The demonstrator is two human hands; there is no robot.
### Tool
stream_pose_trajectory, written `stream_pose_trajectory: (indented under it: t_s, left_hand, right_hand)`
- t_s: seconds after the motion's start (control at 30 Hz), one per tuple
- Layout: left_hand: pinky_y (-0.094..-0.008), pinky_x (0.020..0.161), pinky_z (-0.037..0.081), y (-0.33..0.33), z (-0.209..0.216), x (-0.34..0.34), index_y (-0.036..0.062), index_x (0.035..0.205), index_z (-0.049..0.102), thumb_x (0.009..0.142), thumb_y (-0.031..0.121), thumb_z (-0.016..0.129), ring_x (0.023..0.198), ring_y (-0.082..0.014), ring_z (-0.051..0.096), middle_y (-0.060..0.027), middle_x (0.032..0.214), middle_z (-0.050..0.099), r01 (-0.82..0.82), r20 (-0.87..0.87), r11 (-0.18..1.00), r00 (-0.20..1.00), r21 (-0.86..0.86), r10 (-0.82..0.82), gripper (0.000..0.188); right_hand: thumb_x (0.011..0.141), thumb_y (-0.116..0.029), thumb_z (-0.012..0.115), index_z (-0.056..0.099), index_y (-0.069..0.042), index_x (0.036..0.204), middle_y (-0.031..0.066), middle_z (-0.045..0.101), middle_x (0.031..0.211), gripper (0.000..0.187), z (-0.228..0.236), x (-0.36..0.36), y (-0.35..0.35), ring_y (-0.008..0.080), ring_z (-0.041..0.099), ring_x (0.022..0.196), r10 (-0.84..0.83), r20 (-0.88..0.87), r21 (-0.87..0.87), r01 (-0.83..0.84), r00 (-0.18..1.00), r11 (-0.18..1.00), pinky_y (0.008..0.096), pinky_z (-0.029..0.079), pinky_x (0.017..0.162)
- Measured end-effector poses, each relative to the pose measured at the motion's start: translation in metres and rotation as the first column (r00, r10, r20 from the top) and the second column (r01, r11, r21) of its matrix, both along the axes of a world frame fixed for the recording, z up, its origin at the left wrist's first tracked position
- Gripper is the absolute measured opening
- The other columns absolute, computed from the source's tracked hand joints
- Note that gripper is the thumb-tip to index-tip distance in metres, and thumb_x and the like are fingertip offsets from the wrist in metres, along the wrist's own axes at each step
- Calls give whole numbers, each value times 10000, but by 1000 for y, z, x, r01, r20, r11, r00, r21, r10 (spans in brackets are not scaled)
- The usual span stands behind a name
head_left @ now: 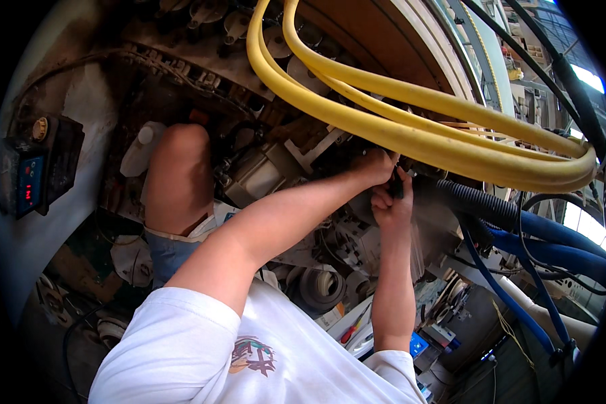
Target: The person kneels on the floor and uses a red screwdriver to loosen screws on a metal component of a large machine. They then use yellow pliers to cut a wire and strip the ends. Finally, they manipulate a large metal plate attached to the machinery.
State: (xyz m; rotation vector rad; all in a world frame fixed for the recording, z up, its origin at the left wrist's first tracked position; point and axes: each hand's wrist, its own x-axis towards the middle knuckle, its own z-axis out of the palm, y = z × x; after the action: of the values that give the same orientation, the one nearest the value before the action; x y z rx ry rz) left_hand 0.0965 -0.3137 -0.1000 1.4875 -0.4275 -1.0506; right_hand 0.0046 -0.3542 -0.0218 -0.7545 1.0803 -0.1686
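Grip, left hand: left hand [377, 165] is curled shut just under the yellow hoses [411, 135], fingers pressed against a dark part of the machine; what it clamps is hidden behind the knuckles.
Grip, right hand: right hand [392, 205] sits directly below the left, touching it, fingers narrowed around a small black tool or fitting [398, 187] whose kind I cannot tell.
Thing being worked on: a dark fitting tucked into the grey machine block [262, 176], right beneath the yellow hoses, where the two hands meet.
Step in hand: judging by both hands crowded on one spot, this looks like loosening or seating a small fastener or connector, one hand bracing while the other turns.
Next move calls for: likely a steady, short twist with little room to swing, since the yellow hoses hang close above and the black corrugated hose [478, 202] lies just to the right of the hands.
Around the yellow hoses: blue hoses [552, 246] run below them to the right; a bent knee [180, 172] rises to their lower left.
Further off: a red-handled screwdriver [354, 325] lies well below the yellow hoses, and a box with a red display [30, 185] is mounted far to their left.
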Motion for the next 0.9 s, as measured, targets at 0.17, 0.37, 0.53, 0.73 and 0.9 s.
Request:
stream_pose_trajectory:
  t_s: [0.17,0.37,0.53,0.73,0.9]
  left_hand:
    - [-382,679,594,1,2,7,93,1091,696,1052,534,377,680,-229,738,-53,730,730,-51,-180,998,983,-37,44,546]
    - [-384,675,591,-12,-5,7,94,1082,701,1046,540,390,678,-233,737,-59,735,730,-82,-216,995,974,-60,67,545]
    - [-386,672,588,-11,-3,11,94,1074,704,1042,544,401,677,-237,735,-64,739,731,-105,-264,992,961,-66,84,544]
    - [-388,668,586,-11,-8,10,95,1065,709,1036,550,414,675,-241,734,-70,743,732,-152,-326,986,938,-69,122,543]
    - [-390,665,583,-21,-14,-2,95,1057,712,1032,554,424,673,-245,732,-76,747,733,-248,-434,965,881,-86,188,542]
  right_hand:
    - [1019,-494,568,579,-106,981,-6,497,782,390,4,6,-8,71,381,471,140,59,59,-144,988,988,218,269,413]
    - [1007,-428,615,598,-104,990,-17,490,755,325,11,18,-7,69,385,493,39,21,166,-42,999,985,216,253,422]
    - [958,-347,666,592,-95,887,-10,473,698,271,5,23,-2,70,354,459,-13,28,75,11,1000,997,211,229,402]
    - [1000,-450,601,583,-68,952,17,491,776,386,8,30,5,70,378,492,101,54,29,-103,993,994,204,248,413]
    - [1007,-465,572,580,-78,964,10,489,766,389,8,22,-25,68,381,482,147,31,133,-149,989,980,205,274,405]
